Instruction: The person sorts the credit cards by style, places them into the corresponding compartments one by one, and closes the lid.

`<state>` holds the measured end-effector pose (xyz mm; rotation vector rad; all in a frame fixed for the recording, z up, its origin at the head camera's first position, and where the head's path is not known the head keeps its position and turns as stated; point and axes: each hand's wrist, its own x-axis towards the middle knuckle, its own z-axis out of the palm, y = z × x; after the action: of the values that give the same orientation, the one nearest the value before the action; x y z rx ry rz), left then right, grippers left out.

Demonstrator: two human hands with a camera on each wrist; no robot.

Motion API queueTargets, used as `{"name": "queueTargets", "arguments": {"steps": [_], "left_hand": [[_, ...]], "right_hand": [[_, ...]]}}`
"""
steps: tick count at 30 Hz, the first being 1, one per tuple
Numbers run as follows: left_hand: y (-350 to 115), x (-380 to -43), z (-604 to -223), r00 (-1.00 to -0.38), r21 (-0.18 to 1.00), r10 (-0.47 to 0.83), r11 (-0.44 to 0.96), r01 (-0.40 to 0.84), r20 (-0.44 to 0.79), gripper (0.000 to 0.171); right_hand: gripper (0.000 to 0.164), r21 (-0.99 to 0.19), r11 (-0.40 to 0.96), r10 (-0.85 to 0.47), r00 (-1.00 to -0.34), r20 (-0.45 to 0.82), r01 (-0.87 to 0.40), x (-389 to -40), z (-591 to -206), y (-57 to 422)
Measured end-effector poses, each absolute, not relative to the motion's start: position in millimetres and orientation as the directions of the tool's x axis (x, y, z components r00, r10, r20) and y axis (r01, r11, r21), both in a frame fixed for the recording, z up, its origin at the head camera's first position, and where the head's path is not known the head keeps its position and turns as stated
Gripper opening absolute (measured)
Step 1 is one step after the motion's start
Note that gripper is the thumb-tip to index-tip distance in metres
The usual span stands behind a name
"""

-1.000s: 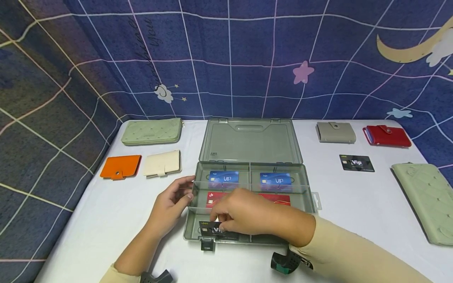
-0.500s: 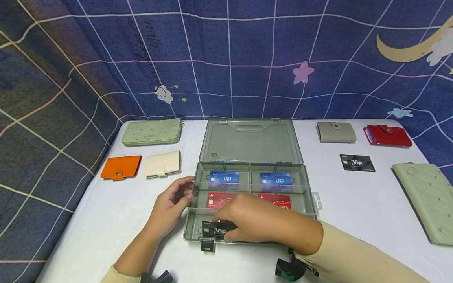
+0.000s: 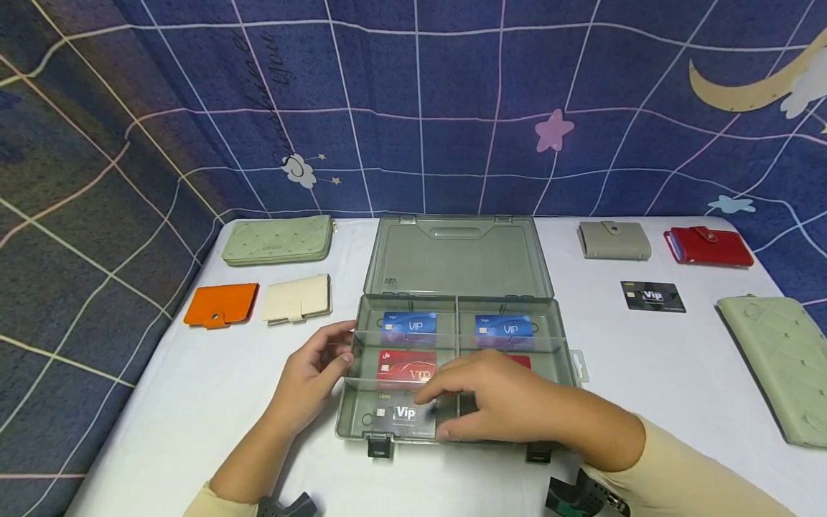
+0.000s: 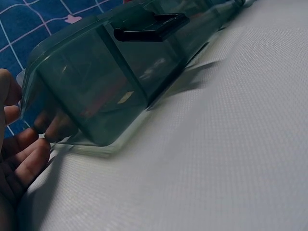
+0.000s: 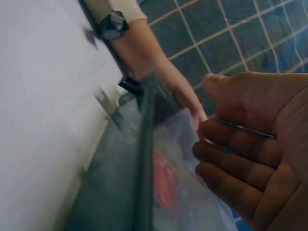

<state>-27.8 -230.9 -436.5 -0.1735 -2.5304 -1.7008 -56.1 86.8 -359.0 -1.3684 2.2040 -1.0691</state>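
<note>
A translucent grey-green compartment box (image 3: 568,359) lies with its lid (image 3: 461,255) folded back. My left hand (image 3: 314,377) holds its left side, thumb at the rim and fingers against the outer wall. Over the front row hovers my right hand (image 3: 497,398), its fingers loosely bent and nothing in its grasp. A black VIP card (image 3: 394,416) lies in the front left compartment, right by the right fingertips. Red cards occupy the middle row, the left one (image 3: 405,366) in full view and the right one (image 3: 520,360) mostly behind the hand. My right hand hides most of the front right compartment.
Blue VIP cards (image 3: 409,324) fill the back row. Left of the box are a green wallet (image 3: 278,240), an orange one (image 3: 220,305) and a cream one (image 3: 297,298). To the right lie a grey card holder (image 3: 614,240), a red one (image 3: 708,246), another black card (image 3: 652,296) and a green wallet (image 3: 772,366).
My right hand has let go of the black card and moved right. The card, tilted in the fingers before, now lies flat in the front left compartment. My left hand stays put.
</note>
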Motion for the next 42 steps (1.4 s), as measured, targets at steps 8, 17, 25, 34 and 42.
{"name": "queueTargets", "arguments": {"steps": [8, 17, 25, 34, 42], "left_hand": [[-230.5, -28.6, -437.2, -0.989, 0.916, 0.044, 0.373, 0.145, 0.138, 0.046], [-229.5, -28.1, -436.0, -0.989, 0.912, 0.051, 0.382, 0.148, 0.139, 0.047], [-230.0, -27.9, -435.8, -0.989, 0.913, 0.038, 0.380, 0.147, 0.144, 0.047], [-230.3, -29.4, -438.8, -0.988, 0.909, 0.045, 0.388, 0.151, 0.145, 0.047], [-229.8, -28.3, -438.4, -0.990, 0.911, 0.033, 0.389, 0.139, 0.137, 0.047]], "right_hand": [[0.029, -0.825, 0.278, -0.768, -0.630, 0.116, -0.491, -77.2, -354.9, 137.0], [0.030, -0.784, 0.440, -0.660, -0.750, 0.048, -0.437, -107.3, -345.7, 208.8], [0.034, -0.785, 0.531, -0.543, -0.839, -0.027, -0.318, -140.8, -352.3, 270.5], [0.036, -0.776, 0.583, -0.450, -0.890, -0.065, -0.239, -168.0, -372.8, 336.0], [0.049, -0.691, 0.720, -0.310, -0.921, -0.235, -0.066, -184.6, -384.4, 364.9]]}}
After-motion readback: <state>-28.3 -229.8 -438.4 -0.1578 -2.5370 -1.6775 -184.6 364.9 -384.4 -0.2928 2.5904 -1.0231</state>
